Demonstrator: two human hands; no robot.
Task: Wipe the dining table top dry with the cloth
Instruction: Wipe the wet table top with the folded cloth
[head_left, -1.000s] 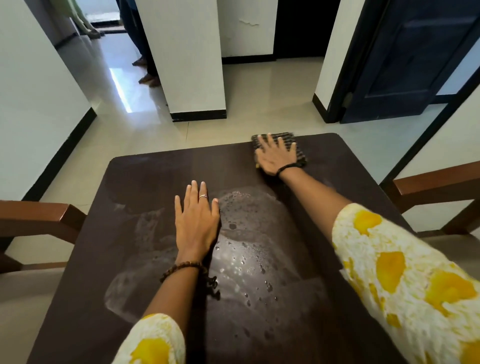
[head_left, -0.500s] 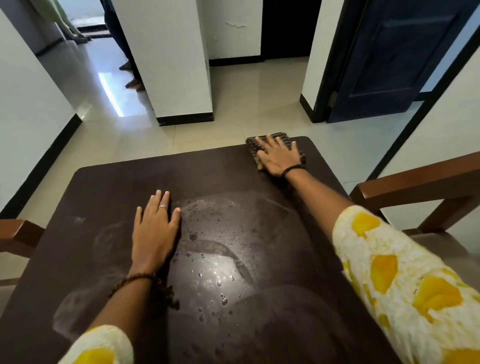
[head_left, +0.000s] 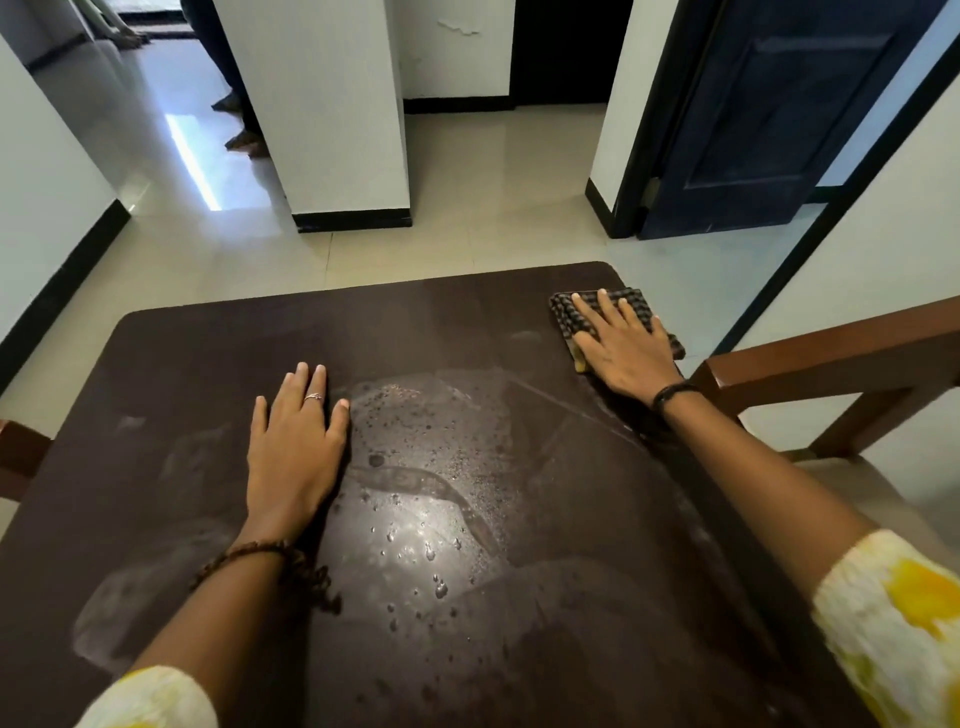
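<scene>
right hand (head_left: 621, 345) flat, pressing cloth (head_left: 571, 318) at far corner | left hand (head_left: 296, 441) flat, empty, on table (head_left: 208, 353)

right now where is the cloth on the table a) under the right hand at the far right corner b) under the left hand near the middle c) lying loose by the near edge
a: the right hand lies flat on the dark cloth at the table's far right corner; the left hand rests on bare table top.

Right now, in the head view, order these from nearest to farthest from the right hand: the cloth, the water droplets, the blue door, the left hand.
1. Cloth: under the right hand, at the far right corner.
2. Left hand: flat on the table, to the left.
3. Water droplets: mid-table, toward the person; close to call against the left hand.
4. Blue door: beyond the table.
</scene>
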